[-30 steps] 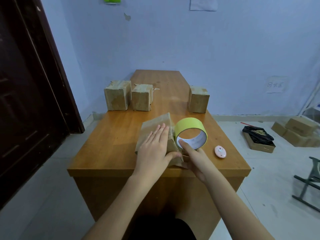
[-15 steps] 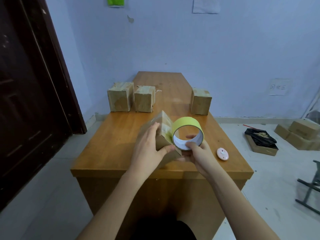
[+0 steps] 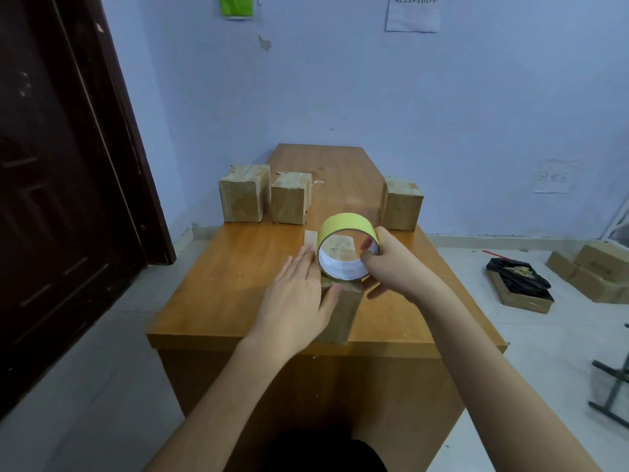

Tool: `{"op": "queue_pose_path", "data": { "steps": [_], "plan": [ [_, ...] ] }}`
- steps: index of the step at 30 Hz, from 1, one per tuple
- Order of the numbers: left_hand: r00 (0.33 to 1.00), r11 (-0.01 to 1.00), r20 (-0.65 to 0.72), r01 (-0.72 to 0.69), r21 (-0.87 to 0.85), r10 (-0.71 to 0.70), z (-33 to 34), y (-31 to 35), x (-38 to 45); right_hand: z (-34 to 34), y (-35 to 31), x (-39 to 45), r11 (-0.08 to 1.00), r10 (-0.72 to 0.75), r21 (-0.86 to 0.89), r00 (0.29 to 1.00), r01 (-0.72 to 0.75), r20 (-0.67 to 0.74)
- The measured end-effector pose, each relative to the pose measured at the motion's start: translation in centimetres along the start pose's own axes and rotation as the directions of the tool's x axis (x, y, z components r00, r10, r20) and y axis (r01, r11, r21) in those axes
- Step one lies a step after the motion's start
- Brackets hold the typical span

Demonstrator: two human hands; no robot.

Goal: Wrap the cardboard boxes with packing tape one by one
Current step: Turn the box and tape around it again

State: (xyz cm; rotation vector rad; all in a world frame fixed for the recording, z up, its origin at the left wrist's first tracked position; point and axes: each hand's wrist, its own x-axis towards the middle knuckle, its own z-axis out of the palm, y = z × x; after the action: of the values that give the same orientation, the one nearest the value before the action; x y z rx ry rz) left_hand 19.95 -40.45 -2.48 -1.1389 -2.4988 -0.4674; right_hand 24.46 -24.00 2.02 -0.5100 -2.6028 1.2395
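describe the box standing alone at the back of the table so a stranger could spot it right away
Start at the wooden table and look to its far end, where three cardboard boxes stand. Two sit side by side on the left; the lone box stands apart at the right edge, beyond the yellow tape roll.

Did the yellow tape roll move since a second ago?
Yes. The tape roll in the right hand went up and away from the person, over the box, nearer the three boxes at the back of the table.

Head cam, fwd-down, near table (image 3: 238,267)
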Motion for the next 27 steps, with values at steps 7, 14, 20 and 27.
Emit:
{"op": "queue_pose_path", "data": {
  "steps": [7, 14, 20, 27],
  "plan": [
    [0.997, 0.998, -0.045, 0.054, -0.01, -0.054, 0.8, -0.5, -0.7, 1.5, 0.2, 0.2, 0.997, -0.076, 0.019, 0.991, 0.079, -0.108],
    [0.997, 0.996, -0.067, 0.032, 0.087, -0.026, 1.1, -0.4, -0.6, -1.4, 0.6, 0.3, 0.936, -0.04, 0.351, 0.999, 0.038, -0.003],
    [0.997, 0.994, -0.056, 0.051, 0.094, -0.046, 1.2, -0.3, -0.4, 1.3, 2.0, -0.1, 0.924, -0.006, 0.382, 0.999, 0.018, -0.032],
    [0.998, 0.995, -0.056, 0.038, 0.089, -0.033, 1.0, -0.2, -0.3, 0.0, 2.6, 0.0, 0.849, 0.063, 0.526, 0.998, -0.05, -0.008]
  ]
}}
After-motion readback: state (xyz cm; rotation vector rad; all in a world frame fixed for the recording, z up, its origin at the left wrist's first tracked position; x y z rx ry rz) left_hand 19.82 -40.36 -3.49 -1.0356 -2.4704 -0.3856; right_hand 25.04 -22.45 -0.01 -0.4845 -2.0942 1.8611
